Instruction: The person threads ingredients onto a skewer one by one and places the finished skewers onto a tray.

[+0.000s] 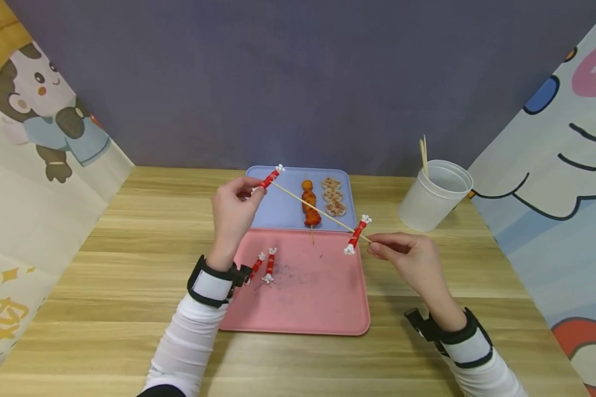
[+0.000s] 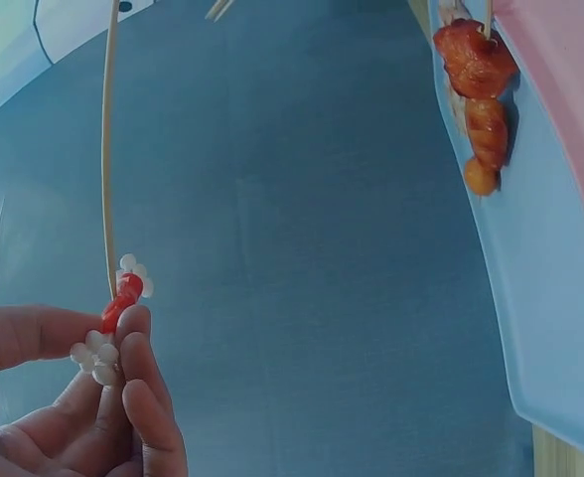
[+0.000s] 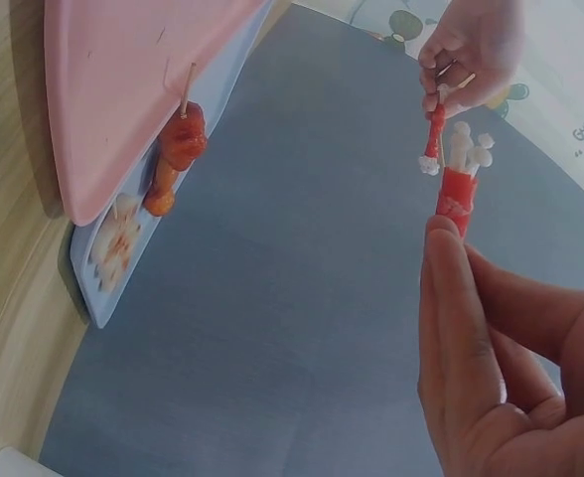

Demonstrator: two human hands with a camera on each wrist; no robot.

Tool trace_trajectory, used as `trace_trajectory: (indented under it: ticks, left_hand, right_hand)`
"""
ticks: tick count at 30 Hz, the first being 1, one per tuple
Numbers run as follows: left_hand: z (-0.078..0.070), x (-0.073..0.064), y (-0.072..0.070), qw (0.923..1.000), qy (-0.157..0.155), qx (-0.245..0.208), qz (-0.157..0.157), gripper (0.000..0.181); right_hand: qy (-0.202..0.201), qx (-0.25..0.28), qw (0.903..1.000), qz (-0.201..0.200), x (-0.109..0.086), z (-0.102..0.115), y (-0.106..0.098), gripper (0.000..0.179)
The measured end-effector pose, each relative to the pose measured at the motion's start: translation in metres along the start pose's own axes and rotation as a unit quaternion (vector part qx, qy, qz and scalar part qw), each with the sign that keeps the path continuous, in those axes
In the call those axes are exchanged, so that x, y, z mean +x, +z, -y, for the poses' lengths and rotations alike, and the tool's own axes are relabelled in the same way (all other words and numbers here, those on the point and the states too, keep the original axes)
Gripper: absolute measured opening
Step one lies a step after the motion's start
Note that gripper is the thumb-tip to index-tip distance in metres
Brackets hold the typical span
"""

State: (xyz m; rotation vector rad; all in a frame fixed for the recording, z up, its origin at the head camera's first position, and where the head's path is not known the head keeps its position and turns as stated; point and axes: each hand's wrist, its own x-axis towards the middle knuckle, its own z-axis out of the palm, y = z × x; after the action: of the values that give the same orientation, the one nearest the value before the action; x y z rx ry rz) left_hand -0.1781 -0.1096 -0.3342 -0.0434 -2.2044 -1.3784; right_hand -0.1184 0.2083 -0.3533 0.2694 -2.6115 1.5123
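Observation:
A thin wooden skewer (image 1: 290, 194) slants between both hands above the trays. At its far end my left hand (image 1: 233, 207) pinches a red-wrapped enoki roll (image 1: 269, 179) with white knobbed ends between thumb and fingers; the skewer meets this roll at its side. My right hand (image 1: 409, 256) pinches the skewer's near end. Just beyond those fingertips, a second enoki roll (image 1: 357, 234) sits crosswise on the skewer. Below, two more rolls, one upright in view (image 1: 270, 263) and one slanted (image 1: 257, 266), lie on the pink tray (image 1: 318, 298), the slanted one partly behind the left wrist strap.
Behind the pink tray, a light blue tray (image 1: 278, 212) bears a skewer of browned meat pieces (image 1: 312, 218) and a row of lotus root slices (image 1: 333, 195). A white bucket (image 1: 422, 204) holding wooden sticks (image 1: 424, 151) stands at the back right, near the grey wall.

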Motion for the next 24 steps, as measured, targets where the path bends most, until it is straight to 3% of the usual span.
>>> trace_trajectory:
  ticks: [13, 24]
  left_hand:
    - [-0.0008, -0.0020, 0.0015, 0.9996, 0.021, 0.019, -0.002, 0.008]
    - [-0.0010, -0.0060, 0.0060, 0.9992, 0.034, 0.019, -0.004, 0.008]
  right_hand:
    - [0.014, 0.038, 0.9991, 0.013, -0.0015, 0.0040, 0.0005, 0.020]
    - [-0.002, 0.023, 0.9997, 0.007, -0.0014, 0.0036, 0.0014, 0.018]
